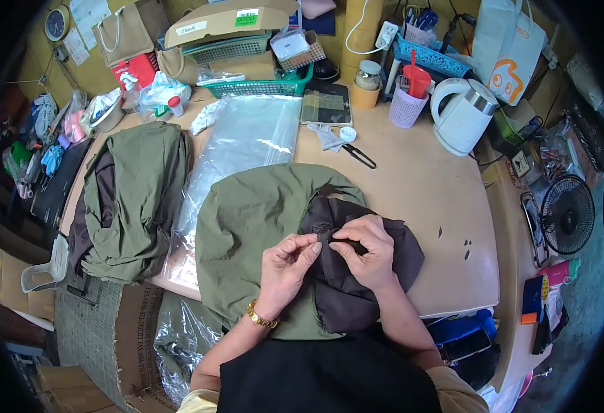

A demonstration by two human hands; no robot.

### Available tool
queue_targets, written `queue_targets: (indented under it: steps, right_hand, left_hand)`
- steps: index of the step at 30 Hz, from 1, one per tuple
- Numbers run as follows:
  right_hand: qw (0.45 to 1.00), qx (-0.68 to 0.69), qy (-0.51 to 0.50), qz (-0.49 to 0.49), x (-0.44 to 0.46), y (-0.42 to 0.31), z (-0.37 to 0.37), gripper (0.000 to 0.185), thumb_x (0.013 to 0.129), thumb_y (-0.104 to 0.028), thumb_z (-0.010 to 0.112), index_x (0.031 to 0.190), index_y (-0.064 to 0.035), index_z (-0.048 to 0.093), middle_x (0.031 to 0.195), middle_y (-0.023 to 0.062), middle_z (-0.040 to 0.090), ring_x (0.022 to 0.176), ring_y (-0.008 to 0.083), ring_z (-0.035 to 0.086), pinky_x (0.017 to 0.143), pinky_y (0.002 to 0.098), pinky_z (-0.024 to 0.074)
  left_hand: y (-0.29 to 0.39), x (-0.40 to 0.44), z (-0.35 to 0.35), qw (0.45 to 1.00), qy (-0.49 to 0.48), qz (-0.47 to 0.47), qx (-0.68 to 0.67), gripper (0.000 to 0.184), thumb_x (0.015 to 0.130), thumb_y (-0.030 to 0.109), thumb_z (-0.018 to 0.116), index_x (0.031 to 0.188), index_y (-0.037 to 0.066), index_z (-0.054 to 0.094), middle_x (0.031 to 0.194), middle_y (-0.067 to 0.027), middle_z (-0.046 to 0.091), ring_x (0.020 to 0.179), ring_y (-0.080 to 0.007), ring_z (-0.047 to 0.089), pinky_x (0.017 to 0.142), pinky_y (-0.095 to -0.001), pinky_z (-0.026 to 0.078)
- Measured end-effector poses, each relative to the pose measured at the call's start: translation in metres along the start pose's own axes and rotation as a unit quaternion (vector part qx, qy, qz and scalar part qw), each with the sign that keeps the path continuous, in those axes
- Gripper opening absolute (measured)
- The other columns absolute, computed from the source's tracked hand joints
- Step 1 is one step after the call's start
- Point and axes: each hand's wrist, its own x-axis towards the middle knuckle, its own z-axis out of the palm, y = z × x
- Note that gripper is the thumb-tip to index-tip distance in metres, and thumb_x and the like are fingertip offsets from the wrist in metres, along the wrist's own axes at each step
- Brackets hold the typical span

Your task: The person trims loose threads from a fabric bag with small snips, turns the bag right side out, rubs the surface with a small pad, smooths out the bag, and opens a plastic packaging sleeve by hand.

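An olive-green garment with a dark brown part lies bunched on the table in front of me. My left hand pinches the dark fabric between thumb and forefinger at a seam or edge. Close to it, my right hand also grips the dark cloth with its fingertips. Whether a small item sits between the fingertips is too fine to tell. To the left rests a second folded olive-green garment, showing some dark brown cloth too.
Clear plastic bags lie behind the garment. Thread snips are on the table near a white kettle and a lilac cup. Green baskets stand at the back. A cardboard box is below left, a fan right.
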Motion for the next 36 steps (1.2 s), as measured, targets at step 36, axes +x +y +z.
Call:
queue_targets:
  steps: [36]
  right_hand:
    - [0.938,-0.327,-0.035,0.11,0.007,-0.023,-0.044,0.052,0.075,-0.013,0.076,0.124,-0.0083,0.057,0.108,0.0113,0.066,0.105,0.0343,0.059,0.095,0.0439,0.042]
  left_hand:
    - [0.0,0.005,-0.015,0.864,0.004,0.22,0.453,0.032,0.082,0.011,0.076,0.106,-0.002,0.06,0.085,-0.0096,0.058,0.074,-0.0255,0.058,0.072,-0.0353,0.049]
